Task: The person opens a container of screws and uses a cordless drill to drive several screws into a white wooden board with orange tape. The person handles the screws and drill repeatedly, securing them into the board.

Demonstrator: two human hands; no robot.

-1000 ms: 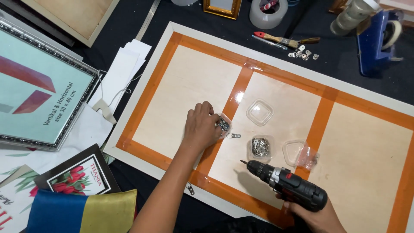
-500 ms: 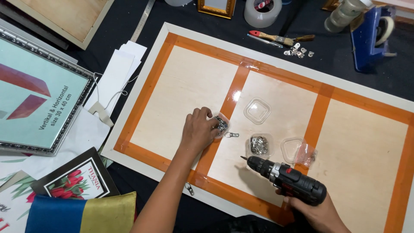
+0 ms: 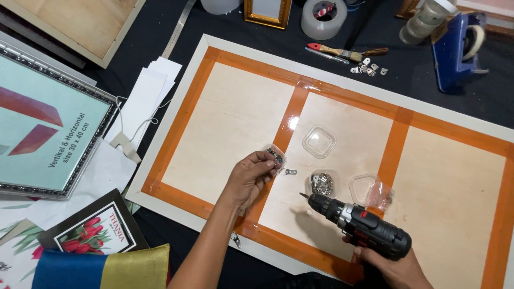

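My left hand (image 3: 249, 176) rests on the back of a large picture frame (image 3: 342, 139) taped with orange strips, its fingertips pinching something small from a little clear container of screws (image 3: 276, 156). A metal hanger ring (image 3: 288, 172) lies just right of the fingers. My right hand (image 3: 393, 267) grips a black and red cordless drill (image 3: 358, 225), its bit pointing left toward a clear tub of metal hangers (image 3: 322, 183).
An empty clear lid (image 3: 319, 141) and another clear tub with a plastic bag (image 3: 369, 190) lie on the backing. Tape rolls (image 3: 323, 17), a brush (image 3: 337, 52), loose hangers (image 3: 367, 67) and a blue tape dispenser (image 3: 455, 45) sit beyond. Framed pictures (image 3: 43, 123) lie left.
My left hand has drawn slightly back from the screw container with fingers pinched. The drill has shifted a little to the right and lower.
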